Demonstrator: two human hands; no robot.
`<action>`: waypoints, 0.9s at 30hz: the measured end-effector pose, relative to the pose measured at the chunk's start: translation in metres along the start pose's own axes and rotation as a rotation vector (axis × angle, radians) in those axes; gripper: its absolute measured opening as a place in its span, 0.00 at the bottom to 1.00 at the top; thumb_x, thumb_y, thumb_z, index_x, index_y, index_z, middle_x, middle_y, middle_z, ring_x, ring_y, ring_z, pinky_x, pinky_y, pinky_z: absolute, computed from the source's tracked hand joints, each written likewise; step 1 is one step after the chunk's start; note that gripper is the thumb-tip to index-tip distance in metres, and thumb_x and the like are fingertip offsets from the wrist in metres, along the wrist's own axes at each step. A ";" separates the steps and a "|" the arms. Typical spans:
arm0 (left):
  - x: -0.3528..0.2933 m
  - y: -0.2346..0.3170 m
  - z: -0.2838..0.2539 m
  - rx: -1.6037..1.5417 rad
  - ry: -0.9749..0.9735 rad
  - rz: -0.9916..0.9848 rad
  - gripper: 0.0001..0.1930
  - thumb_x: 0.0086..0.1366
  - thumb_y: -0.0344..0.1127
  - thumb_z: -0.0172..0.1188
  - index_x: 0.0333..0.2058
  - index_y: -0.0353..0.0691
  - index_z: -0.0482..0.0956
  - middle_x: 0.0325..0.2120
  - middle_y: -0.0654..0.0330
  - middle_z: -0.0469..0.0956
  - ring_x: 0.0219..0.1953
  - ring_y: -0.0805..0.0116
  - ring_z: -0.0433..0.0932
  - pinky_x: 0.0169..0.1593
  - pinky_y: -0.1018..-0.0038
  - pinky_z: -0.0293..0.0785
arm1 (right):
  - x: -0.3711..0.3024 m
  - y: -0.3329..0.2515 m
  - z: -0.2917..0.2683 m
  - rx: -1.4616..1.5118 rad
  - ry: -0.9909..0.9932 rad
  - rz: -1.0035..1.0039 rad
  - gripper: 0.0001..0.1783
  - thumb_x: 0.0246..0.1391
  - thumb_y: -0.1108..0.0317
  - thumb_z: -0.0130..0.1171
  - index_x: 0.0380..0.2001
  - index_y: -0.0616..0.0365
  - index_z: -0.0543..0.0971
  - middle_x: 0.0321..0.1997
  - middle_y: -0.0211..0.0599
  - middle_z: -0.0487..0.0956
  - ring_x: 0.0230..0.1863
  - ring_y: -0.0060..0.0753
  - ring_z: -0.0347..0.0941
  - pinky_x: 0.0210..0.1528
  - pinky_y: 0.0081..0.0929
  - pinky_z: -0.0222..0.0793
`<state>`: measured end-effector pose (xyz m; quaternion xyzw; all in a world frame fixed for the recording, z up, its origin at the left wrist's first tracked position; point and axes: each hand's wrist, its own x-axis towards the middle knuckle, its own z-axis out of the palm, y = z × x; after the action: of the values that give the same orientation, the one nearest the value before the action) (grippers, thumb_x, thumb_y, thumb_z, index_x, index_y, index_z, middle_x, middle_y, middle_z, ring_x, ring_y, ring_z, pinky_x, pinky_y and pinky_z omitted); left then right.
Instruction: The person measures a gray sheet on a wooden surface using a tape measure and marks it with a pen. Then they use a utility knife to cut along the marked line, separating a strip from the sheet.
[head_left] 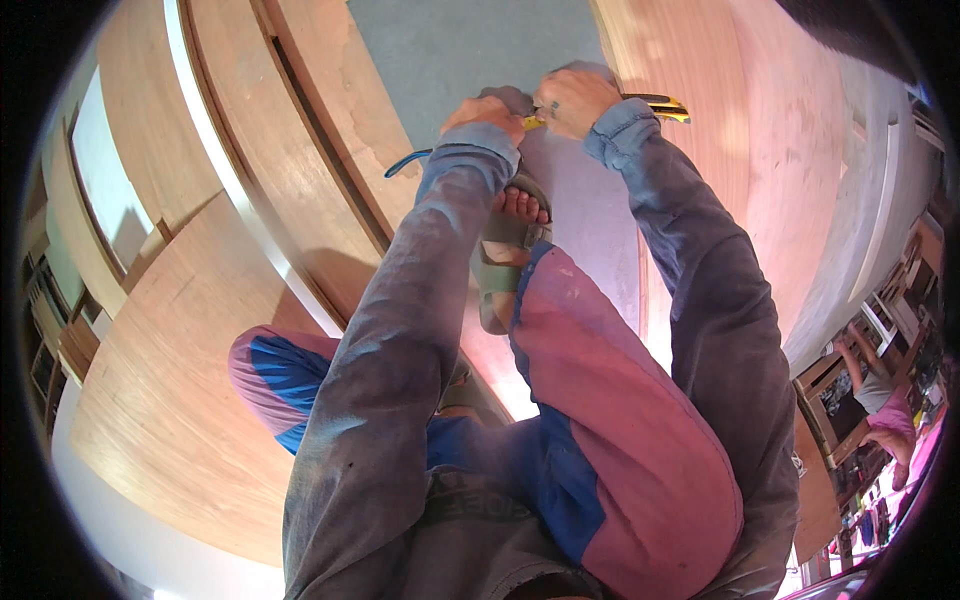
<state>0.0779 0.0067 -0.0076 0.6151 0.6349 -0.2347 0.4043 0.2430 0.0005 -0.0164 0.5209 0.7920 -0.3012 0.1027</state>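
Note:
My left hand (487, 118) and my right hand (575, 100) are close together, fingers curled, over a grey sheet (475, 45). A small yellow piece (532, 123) shows between them; its kind is not clear, and the fingers hide most of it. Beside my left wrist a blue strap (405, 162) sticks out, its other end hidden under the sleeve. Behind my right cuff a yellow and black utility knife (668, 107) shows in part; I cannot tell whether my right hand holds it or it lies on the board. My sandalled foot (510, 240) rests just below the hands.
Large wooden panels (230, 350) lie to the left, with a long gap (320, 140) and a pale strip (215, 140) between them. A light wood board (690, 60) is on the right. At the far right a person (880, 400) is near shelves and clutter.

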 end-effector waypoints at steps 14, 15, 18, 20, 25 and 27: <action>0.005 0.002 -0.004 -0.026 0.003 0.010 0.18 0.64 0.50 0.59 0.45 0.45 0.85 0.44 0.53 0.84 0.48 0.52 0.82 0.51 0.61 0.79 | 0.005 0.006 -0.002 0.010 -0.023 0.036 0.11 0.53 0.63 0.60 0.33 0.57 0.85 0.35 0.50 0.83 0.39 0.57 0.80 0.42 0.49 0.76; 0.007 0.001 -0.004 -0.019 0.001 0.019 0.19 0.63 0.50 0.59 0.45 0.45 0.85 0.44 0.53 0.84 0.48 0.52 0.82 0.51 0.61 0.79 | 0.003 0.008 -0.002 0.028 -0.007 0.056 0.11 0.53 0.62 0.60 0.33 0.57 0.85 0.35 0.50 0.83 0.39 0.57 0.80 0.42 0.49 0.76; 0.012 0.002 -0.002 -0.012 -0.013 -0.008 0.19 0.63 0.51 0.60 0.45 0.45 0.85 0.44 0.52 0.84 0.48 0.52 0.82 0.51 0.61 0.79 | -0.003 0.017 -0.001 0.133 0.047 0.106 0.12 0.55 0.61 0.60 0.33 0.58 0.85 0.35 0.51 0.83 0.39 0.58 0.79 0.44 0.49 0.75; 0.014 0.001 -0.001 -0.014 -0.017 -0.023 0.20 0.62 0.51 0.61 0.46 0.45 0.85 0.44 0.52 0.83 0.49 0.52 0.82 0.52 0.61 0.79 | -0.008 0.023 0.001 0.176 0.053 0.120 0.12 0.55 0.61 0.59 0.34 0.59 0.85 0.35 0.51 0.82 0.39 0.58 0.79 0.44 0.49 0.75; 0.016 -0.003 0.000 -0.070 0.009 0.004 0.28 0.58 0.57 0.63 0.44 0.37 0.84 0.43 0.44 0.82 0.48 0.47 0.81 0.52 0.59 0.77 | -0.017 0.029 0.009 0.175 0.130 0.056 0.11 0.55 0.65 0.57 0.34 0.59 0.85 0.39 0.52 0.82 0.43 0.56 0.78 0.46 0.48 0.74; 0.015 -0.003 0.002 -0.057 0.036 0.011 0.28 0.58 0.58 0.63 0.44 0.37 0.84 0.43 0.44 0.83 0.48 0.47 0.82 0.52 0.59 0.77 | -0.018 0.029 0.011 0.186 0.141 0.055 0.10 0.55 0.65 0.59 0.36 0.57 0.85 0.38 0.48 0.80 0.44 0.55 0.77 0.47 0.46 0.73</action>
<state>0.0770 0.0142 -0.0212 0.6109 0.6451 -0.2031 0.4117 0.2749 -0.0118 -0.0268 0.5695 0.7514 -0.3331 0.0061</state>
